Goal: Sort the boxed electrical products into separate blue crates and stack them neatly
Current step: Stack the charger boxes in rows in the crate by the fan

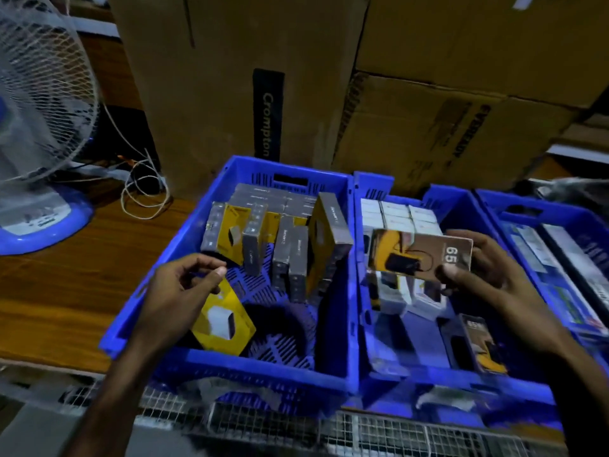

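my right hand [474,275] pinches the 65w box [420,253] by its end, face up over the middle crate [400,377], so i can read the label and match it to the same kind lying at that crate's near corner. my left hand [184,288] hangs loosely curled, its grip holding nothing, over the left crate [227,361], just above a yellow box [224,321], where grey boxes [293,258] stand unsorted, probably my next pick.

Box in my right hand [487,265]: brown-and-yellow carton [420,252] marked "65", held flat above the middle crate [372,324].
Left crate [230,361]: grey-and-yellow boxes [296,255], several upright, one yellow box [224,319] lying tilted beneath my left hand [184,285].
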The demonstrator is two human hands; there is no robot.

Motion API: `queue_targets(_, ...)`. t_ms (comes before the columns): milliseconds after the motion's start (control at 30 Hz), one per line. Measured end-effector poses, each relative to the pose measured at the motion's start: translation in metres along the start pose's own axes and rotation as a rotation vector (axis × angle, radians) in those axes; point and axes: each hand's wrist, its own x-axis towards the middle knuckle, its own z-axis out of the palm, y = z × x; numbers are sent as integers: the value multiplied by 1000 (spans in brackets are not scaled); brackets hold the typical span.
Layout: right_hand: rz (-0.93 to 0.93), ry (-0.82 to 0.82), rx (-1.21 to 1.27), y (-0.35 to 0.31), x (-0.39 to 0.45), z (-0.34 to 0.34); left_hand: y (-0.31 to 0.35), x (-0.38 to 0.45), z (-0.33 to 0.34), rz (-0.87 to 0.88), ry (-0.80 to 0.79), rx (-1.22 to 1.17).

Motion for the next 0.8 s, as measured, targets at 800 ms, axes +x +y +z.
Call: queue_targets(800, 24, -52, -484, 81, 10, -12, 13, -20, 43, 83, -30, 202)
